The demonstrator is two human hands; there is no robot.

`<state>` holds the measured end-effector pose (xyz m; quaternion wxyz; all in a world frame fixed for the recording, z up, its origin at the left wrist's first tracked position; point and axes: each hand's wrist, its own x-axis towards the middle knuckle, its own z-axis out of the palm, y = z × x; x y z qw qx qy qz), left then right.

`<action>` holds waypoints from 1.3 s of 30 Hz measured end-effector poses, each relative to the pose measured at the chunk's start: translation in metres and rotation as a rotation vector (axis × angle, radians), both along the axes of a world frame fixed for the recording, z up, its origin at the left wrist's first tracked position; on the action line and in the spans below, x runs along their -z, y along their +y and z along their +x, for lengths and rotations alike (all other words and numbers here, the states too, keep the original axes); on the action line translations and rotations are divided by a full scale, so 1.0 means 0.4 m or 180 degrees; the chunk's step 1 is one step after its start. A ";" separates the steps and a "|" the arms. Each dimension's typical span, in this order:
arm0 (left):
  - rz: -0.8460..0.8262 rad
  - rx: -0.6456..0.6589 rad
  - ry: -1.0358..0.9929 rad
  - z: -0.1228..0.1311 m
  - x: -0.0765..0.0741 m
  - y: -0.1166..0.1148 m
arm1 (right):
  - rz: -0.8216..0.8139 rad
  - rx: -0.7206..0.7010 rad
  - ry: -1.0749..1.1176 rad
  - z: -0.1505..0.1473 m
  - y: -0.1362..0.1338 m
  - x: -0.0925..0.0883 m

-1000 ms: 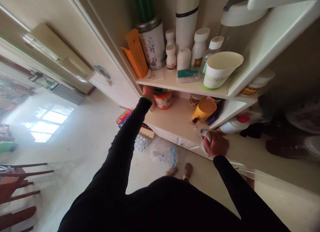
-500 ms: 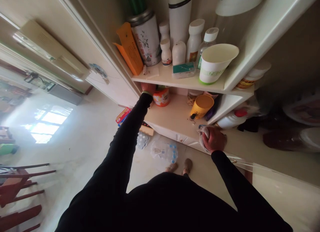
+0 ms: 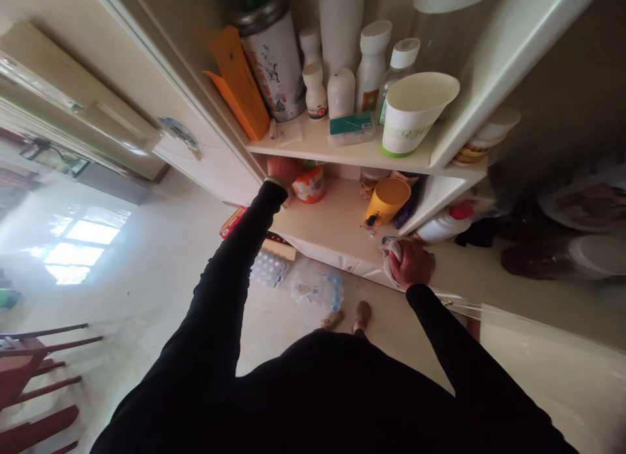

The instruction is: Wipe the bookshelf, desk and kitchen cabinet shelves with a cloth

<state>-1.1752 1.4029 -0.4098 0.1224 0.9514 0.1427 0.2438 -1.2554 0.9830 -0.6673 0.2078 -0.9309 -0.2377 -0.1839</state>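
Note:
My right hand [image 3: 415, 265] is closed on a crumpled greyish cloth [image 3: 392, 253] at the front edge of the lower shelf [image 3: 332, 222]. Just behind it stand a yellow cup [image 3: 390, 201] and a jar with brownish contents [image 3: 368, 185]. Beneath the upper shelf, my left hand [image 3: 284, 169] reaches in at the left end, right beside an orange and white tub [image 3: 310, 184]. Its fingers are hidden behind the shelf edge and the tub, so whether it grips anything does not show.
The upper shelf [image 3: 337, 152] carries a paper cup [image 3: 415, 115], white bottles, a teal box [image 3: 351, 124], a large tin [image 3: 274, 62] and an orange carton [image 3: 239, 89]. A white bottle [image 3: 443, 227] lies at right. Wrapped bottles [image 3: 317, 289] stand on the floor by my feet.
The whole view has shifted slightly, so the shelves appear a little higher and further left. Both hands stay at about the same places, the right one still with the cloth.

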 end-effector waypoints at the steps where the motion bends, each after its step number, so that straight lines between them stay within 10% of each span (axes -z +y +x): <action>1: -0.0043 -0.0026 -0.0106 -0.014 0.009 -0.007 | -0.0003 0.0019 0.0022 0.000 0.001 0.001; 6: -0.0499 0.0350 -0.0771 -0.143 0.174 -0.148 | 0.0075 0.0019 0.0140 -0.001 0.004 0.002; 12: -0.1188 0.1102 0.0614 -0.200 0.440 -0.418 | 0.0095 0.0037 0.0366 -0.001 0.004 -0.009; 19: -0.1393 0.0911 0.1045 -0.119 0.487 -0.491 | -0.0009 0.0044 0.0240 -0.004 0.002 -0.009; 24: -0.1597 0.1182 0.0478 -0.189 0.438 -0.465 | 0.0049 -0.0055 0.0060 -0.003 0.002 -0.007; 29: -0.1519 0.1234 -0.1229 -0.270 0.236 -0.370 | 0.0188 -0.0158 -0.0099 0.002 -0.001 0.003; 35: -0.0882 0.0431 -0.1608 -0.154 -0.073 -0.224 | 0.0216 -0.0150 -0.0068 0.003 -0.002 0.007; 39: -0.0944 0.0630 -0.1391 -0.058 -0.114 -0.167 | 0.0168 -0.0137 -0.0040 0.001 -0.001 0.000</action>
